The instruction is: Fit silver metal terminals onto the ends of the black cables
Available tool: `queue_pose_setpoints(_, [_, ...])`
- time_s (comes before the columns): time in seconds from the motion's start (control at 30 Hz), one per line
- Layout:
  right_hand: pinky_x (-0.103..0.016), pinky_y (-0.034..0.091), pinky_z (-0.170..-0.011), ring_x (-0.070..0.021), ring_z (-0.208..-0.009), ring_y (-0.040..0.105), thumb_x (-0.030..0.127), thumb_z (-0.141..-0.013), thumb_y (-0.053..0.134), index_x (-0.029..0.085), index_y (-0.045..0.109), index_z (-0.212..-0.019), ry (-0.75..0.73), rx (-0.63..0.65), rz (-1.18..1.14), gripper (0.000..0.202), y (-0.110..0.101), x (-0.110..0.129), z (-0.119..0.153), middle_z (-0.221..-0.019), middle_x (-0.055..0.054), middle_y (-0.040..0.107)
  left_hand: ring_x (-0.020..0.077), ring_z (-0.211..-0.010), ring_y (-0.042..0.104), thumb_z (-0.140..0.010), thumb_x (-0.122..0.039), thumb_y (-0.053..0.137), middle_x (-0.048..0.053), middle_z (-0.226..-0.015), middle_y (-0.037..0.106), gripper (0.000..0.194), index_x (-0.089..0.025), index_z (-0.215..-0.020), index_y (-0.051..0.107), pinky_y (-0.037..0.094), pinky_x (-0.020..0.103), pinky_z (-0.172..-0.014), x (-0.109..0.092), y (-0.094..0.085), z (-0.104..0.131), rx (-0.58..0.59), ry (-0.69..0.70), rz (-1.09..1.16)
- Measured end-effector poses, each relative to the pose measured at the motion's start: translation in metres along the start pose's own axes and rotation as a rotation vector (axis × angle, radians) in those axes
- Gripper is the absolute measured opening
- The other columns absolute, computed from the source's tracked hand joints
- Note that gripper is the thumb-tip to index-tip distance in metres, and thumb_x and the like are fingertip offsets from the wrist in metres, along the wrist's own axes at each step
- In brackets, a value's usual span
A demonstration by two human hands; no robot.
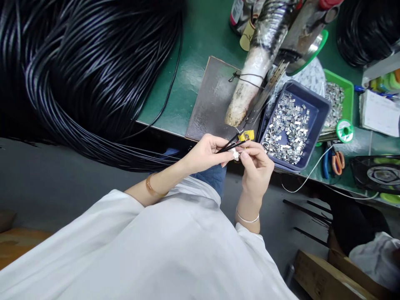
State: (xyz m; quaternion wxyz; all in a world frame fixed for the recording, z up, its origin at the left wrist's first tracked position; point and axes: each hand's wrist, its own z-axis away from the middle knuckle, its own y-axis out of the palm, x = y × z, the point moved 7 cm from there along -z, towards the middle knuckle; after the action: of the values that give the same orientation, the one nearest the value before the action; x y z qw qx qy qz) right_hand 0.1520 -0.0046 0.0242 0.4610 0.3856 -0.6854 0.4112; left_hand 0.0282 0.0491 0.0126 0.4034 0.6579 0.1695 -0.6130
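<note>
My left hand [208, 154] is closed on black cables [230, 146] near the green table's front edge, and a small white piece [234, 154] shows at its fingertips. My right hand [256, 164] has its thumb and fingers pinched at that white piece, touching the cable ends; exactly what they grip is too small to tell. Just above the fingers is a yellow part [246, 135]. A dark plate [212, 98] lies on the table [194, 46] beyond my hands. To the right of my right hand stands a blue bin [315, 121] of small metal clips [286, 133].
A large black cable coil [93, 71] fills the left. A wrapped white tube [250, 79] slants over the plate. At the right are a green tray [349, 93], a solder spool [344, 131], orange-handled pliers [337, 162] and a fan [383, 175]. Another person's clothing [371, 250] shows lower right.
</note>
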Motion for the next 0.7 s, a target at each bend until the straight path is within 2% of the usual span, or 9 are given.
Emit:
queue_pose_setpoints(0.1, [-0.03,0.062,-0.074,-0.0149,-0.085,0.073,0.031,-0.085,0.065,0.019,0.061,-0.074,0.082,0.015,-0.184,0.017,0.001,-0.013,-0.001,-0.094,-0.003,0.069,0.0054,-0.05,0.046,-0.081,-0.024,0.069,-0.001,-0.052,0.054,0.027,-0.012,-0.057,0.061,0.035,0.019,-0.049,-0.003,0.0,0.0,0.0,0.024,-0.022])
queue_pose_setpoints(0.17, [-0.029,0.063,-0.074,-0.0145,-0.085,0.074,0.029,-0.086,0.065,0.019,0.062,-0.076,0.089,-0.067,-0.235,0.014,-0.005,-0.015,-0.001,-0.095,-0.002,0.069,0.0046,-0.048,0.045,-0.083,-0.023,0.066,-0.001,-0.05,0.054,0.029,-0.012,-0.056,0.06,0.036,0.018,-0.049,-0.003,-0.001,0.0,-0.013,0.024,0.0])
queue_pose_setpoints(0.23, [-0.03,0.064,-0.077,-0.0141,-0.087,0.074,0.026,-0.086,0.067,0.02,0.066,-0.08,0.038,-0.172,-0.168,0.009,-0.012,-0.01,0.0,-0.097,-0.002,0.069,0.0046,-0.047,0.045,-0.085,-0.026,0.067,-0.001,-0.052,0.056,0.025,-0.012,-0.064,0.064,0.037,0.019,-0.049,-0.002,-0.004,-0.001,-0.03,0.014,0.03])
queue_pose_setpoints(0.3, [-0.031,0.064,-0.081,-0.0139,-0.089,0.074,0.024,-0.086,0.069,0.02,0.07,-0.083,-0.033,-0.214,-0.056,0.004,-0.015,0.0,0.001,-0.097,-0.002,0.069,0.0048,-0.047,0.046,-0.085,-0.031,0.07,-0.001,-0.057,0.06,0.023,-0.012,-0.073,0.066,0.039,0.019,-0.05,-0.002,-0.006,-0.002,-0.048,0.028,0.045])
queue_pose_setpoints(0.4, [-0.029,0.064,-0.078,-0.0126,-0.089,0.072,0.02,-0.085,0.07,0.021,0.073,-0.087,-0.078,-0.162,0.032,0.004,-0.01,0.007,0.002,-0.097,-0.002,0.071,0.0049,-0.052,0.049,-0.083,-0.033,0.073,0.0,-0.064,0.063,0.024,-0.012,-0.074,0.065,0.042,0.019,-0.054,-0.002,-0.009,-0.003,-0.068,0.087,0.031])
queue_pose_setpoints(0.57, [-0.026,0.063,-0.075,-0.0113,-0.09,0.071,0.017,-0.084,0.07,0.023,0.074,-0.089,-0.096,-0.134,0.051,0.008,-0.004,0.01,0.003,-0.097,-0.001,0.072,0.0086,-0.069,0.058,-0.077,-0.025,0.077,0.0,-0.072,0.065,0.016,-0.012,-0.077,0.069,0.047,0.02,-0.069,0.003,-0.013,-0.003,-0.113,0.128,0.038])
queue_pose_setpoints(0.7, [-0.025,0.063,-0.073,-0.0118,-0.088,0.071,0.017,-0.084,0.071,0.023,0.074,-0.088,-0.115,-0.146,0.052,0.009,-0.003,0.012,0.004,-0.096,-0.001,0.072,0.0103,-0.071,0.057,-0.078,-0.027,0.077,0.001,-0.075,0.065,0.017,-0.012,-0.081,0.071,0.047,0.022,-0.068,0.007,-0.013,-0.002,-0.125,0.126,0.0])
